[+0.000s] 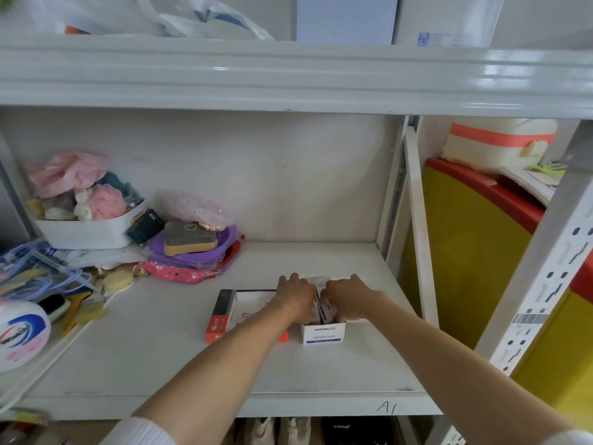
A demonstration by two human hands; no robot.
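An open white carton (pixel 324 335) labelled "PAPER CLIPS" stands on the white shelf (pixel 167 348), right of centre. Small white-and-blue boxes (pixel 322 311) are packed inside it. My left hand (pixel 296 293) reaches down into the carton's left side, fingers curled among the small boxes. My right hand (pixel 348 298) reaches into its right side, fingers curled down over the boxes. What each hand holds is hidden by the hands themselves. An open red-and-black box (pixel 221 316) with white contents lies just left of the carton, under my left forearm.
A white tub of soft pink things (pixel 86 229), a purple bag (pixel 192 248), brushes and a white bottle (pixel 22 332) crowd the shelf's left side. A yellow and red panel (pixel 465 252) stands right of the shelf upright (pixel 420 236). Another shelf (pixel 288 78) hangs overhead.
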